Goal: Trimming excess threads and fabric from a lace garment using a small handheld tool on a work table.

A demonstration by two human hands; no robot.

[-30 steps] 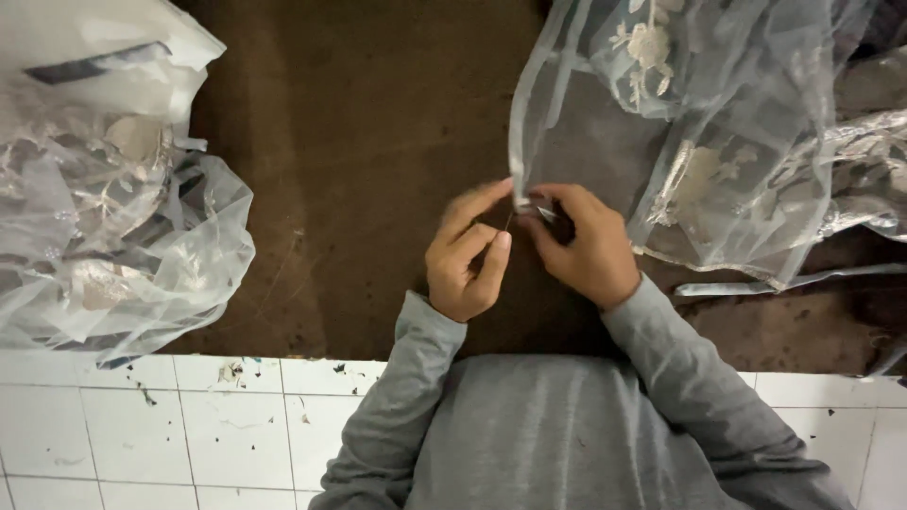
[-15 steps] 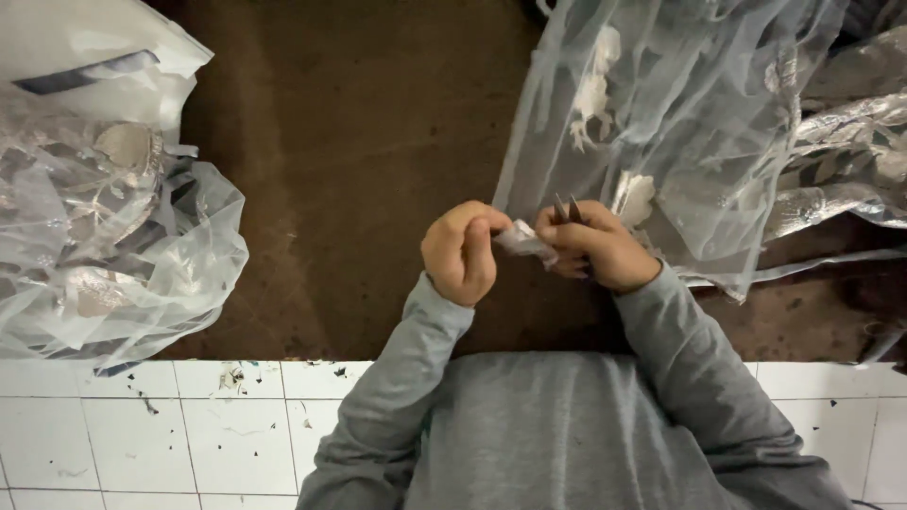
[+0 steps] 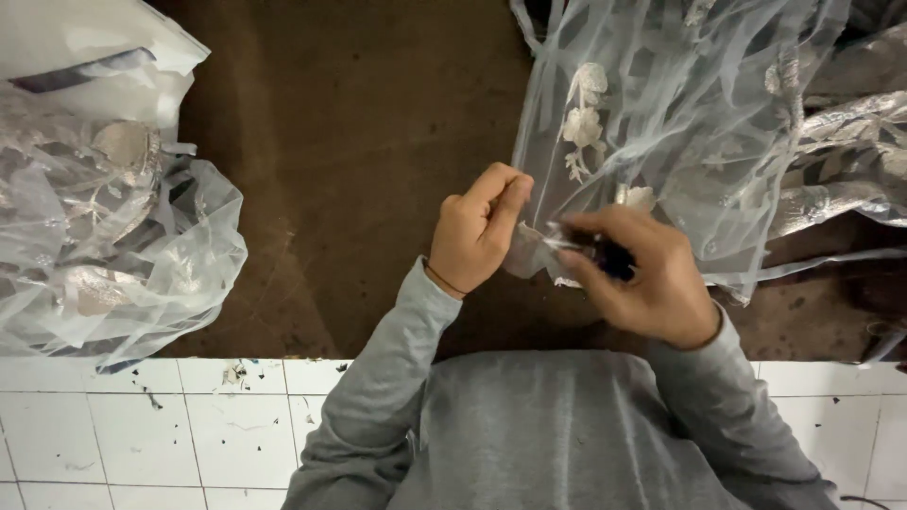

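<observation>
A sheer white net fabric [image 3: 661, 123] with embroidered flowers hangs down from the upper right over a dark brown surface [image 3: 359, 161]. My left hand [image 3: 477, 231] is closed on the fabric's lower edge, fingers curled. My right hand [image 3: 633, 274] pinches the same edge just to the right and also grips a small dark tool [image 3: 614, 260], mostly hidden by the fingers. The two hands almost touch. Grey sleeves cover both arms.
A heap of the same sheer embroidered fabric [image 3: 104, 236] lies at the left, spilling onto a white tiled ledge [image 3: 142, 425] along the bottom. More folded fabric [image 3: 841, 161] sits at the far right.
The fabric panel has shifted and hangs differently, with its embroidery now nearer the hands. Both hands stay together at its lower edge; my right hand has dropped slightly lower.
</observation>
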